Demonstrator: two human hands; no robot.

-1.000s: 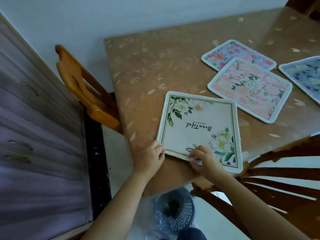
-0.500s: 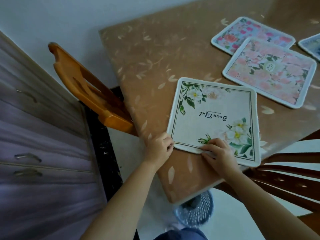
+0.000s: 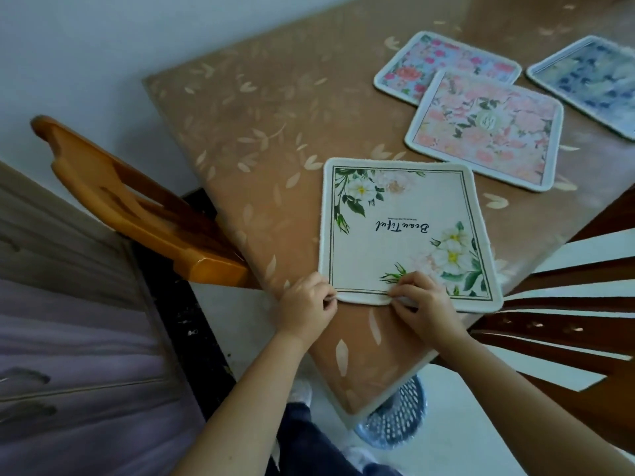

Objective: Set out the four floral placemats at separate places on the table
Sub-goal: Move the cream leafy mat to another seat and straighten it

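Currently, the white mat (image 3: 402,231) lies flat by the near corner of the table (image 3: 275,115), with its right corner at the edge beside the dark chair (image 3: 567,304). Its near border is pinched by both hands. The left hand (image 3: 305,304) is closed on the mat's left corner, and the right hand (image 3: 422,304) grips the border at about its middle, thumb and fingertips together. The strip of border between the hands is raised slightly off the table.

Compared with a second ago, the right hand is no longer laid on top of the print; it is now pinching the edge. Against the pink mat (image 3: 484,132), little shift of the white mat is noted. Some of the apparent movement is attributed to the camera.

The pink mat overlaps a corner of the rose mat (image 3: 443,63), and the blue mat (image 3: 591,84) lies just beside them, toward the far right edge. An orange chair (image 3: 130,207) stands at the left edge.

It is judged that the white mat is being straightened at its place. One place is nearly set, and three mats remain to be spread out.
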